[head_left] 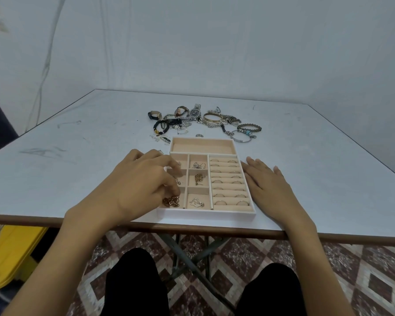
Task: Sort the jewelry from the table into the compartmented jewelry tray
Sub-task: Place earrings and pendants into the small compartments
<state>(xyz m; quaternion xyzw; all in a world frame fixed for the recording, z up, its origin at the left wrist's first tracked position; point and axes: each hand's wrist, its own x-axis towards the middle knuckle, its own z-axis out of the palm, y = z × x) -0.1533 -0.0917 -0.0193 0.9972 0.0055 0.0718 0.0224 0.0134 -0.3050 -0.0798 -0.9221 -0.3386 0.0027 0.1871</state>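
Note:
The white jewelry tray (205,216) with beige lining sits at the table's near edge. My left hand (141,179) reaches over its left column with curled fingers and pinches a gold chain (171,201), which lies in the nearest left compartment. My right hand (267,181) rests flat on the table against the tray's right side. Several rings (228,181) stand in the ring rolls on the right. The middle compartments hold a silver piece (197,202), a gold piece (199,178) and another silver piece (198,165). The long back compartment (202,145) is bare.
Behind the tray lies a pile of loose jewelry: a steel watch (195,113), gold bangles (212,117), a bead bracelet (249,128), a black bead bracelet (161,127) and small silver bits (164,139). A yellow object (9,252) stands on the floor at the left.

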